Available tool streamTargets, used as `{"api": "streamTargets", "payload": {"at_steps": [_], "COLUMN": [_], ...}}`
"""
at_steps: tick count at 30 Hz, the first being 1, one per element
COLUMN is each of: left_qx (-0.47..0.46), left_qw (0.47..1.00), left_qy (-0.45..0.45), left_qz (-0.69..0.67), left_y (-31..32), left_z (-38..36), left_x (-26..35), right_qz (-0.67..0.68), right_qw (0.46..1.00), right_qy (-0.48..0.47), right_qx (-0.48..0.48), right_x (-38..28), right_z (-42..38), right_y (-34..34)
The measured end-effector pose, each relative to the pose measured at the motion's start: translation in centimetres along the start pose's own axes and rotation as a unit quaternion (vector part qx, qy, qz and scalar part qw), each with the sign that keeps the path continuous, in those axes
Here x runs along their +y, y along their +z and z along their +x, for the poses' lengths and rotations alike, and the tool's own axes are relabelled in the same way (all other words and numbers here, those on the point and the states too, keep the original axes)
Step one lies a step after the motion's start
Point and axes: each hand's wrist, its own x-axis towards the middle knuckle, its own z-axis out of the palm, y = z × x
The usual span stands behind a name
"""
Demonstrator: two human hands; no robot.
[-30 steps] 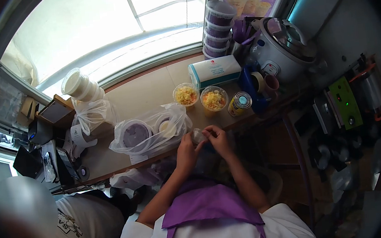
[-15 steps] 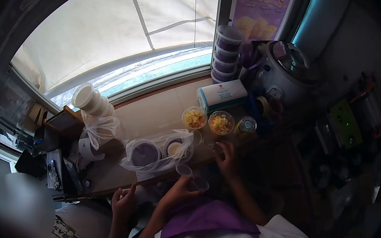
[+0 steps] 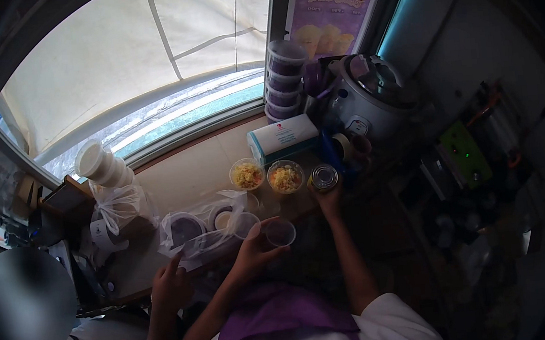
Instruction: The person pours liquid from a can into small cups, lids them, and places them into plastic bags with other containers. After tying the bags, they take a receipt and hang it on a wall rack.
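Note:
My left hand (image 3: 254, 255) is closed around a small clear plastic cup (image 3: 281, 233) just off the counter's front edge. A second clear cup (image 3: 247, 225) shows by the same hand's fingertips; whether it is held too is hard to see. My right hand (image 3: 328, 200) wraps the near side of a tin can (image 3: 324, 178) on the counter. Left of the can stand two clear cups of yellow and orange shredded food, one nearer (image 3: 286, 178) and one farther (image 3: 247, 174). A thin plastic bag (image 3: 191, 246) lies over a purple-filled tub (image 3: 183, 229) and a smaller pale-topped tub (image 3: 223, 220).
A tissue box (image 3: 285, 136), stacked purple tubs (image 3: 283, 90) and a large cooker (image 3: 377, 97) line the back right. White stacked containers (image 3: 102, 163) and a tied bag (image 3: 122, 207) stand at left. Beside me, a co-worker's hand (image 3: 171, 286) is near the counter edge.
My right hand has moved from in front of the counter onto the can. My left hand has lifted the clear cups forward and up. The co-worker's hand has shifted toward the plastic bag.

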Motion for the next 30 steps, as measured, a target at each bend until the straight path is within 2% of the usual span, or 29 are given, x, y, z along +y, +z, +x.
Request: {"api": "streamTargets", "payload": {"at_steps": [4,6,9,12,16,22,27,30], "left_qx": [0.023,0.036,0.036,0.014,0.002,0.004,0.023,0.023], "left_qw": [0.999,0.998,0.995,0.995,0.997,0.997,0.991,0.994], "left_qy": [0.035,0.041,0.062,0.08,0.061,0.077,0.109,0.101], "left_qz": [0.016,0.026,0.07,0.058,0.038,0.031,0.077,0.042], "left_y": [1.4,1.7,2.2,2.6,3.0,3.6,3.1,2.8], "left_z": [2.6,3.8,5.1,5.5,5.3,4.5,3.7,3.4], "left_x": [-0.1,-0.8,-1.5,-2.0,-2.2,-2.3,-1.6,-1.9], "right_qz": [0.064,0.066,-0.019,-0.132,-0.239,-0.37,-0.411,-0.432], "right_qw": [0.995,0.987,0.979,0.954,0.921,0.849,0.808,0.782], "right_qy": [-0.028,-0.034,-0.088,-0.149,-0.155,-0.22,-0.27,-0.299], "right_qx": [-0.077,-0.139,-0.182,-0.224,-0.268,-0.307,-0.325,-0.335], "right_x": [-3.9,-8.6,-12.1,-17.7,-21.8,-24.1,-25.2,-26.0], "right_z": [-1.0,-1.4,-2.0,-1.8,-1.8,-1.6,-1.7,-1.7], "right_y": [-3.9,-6.7,-9.4,-11.3,-12.4,-12.2,-10.9,-10.3]}}
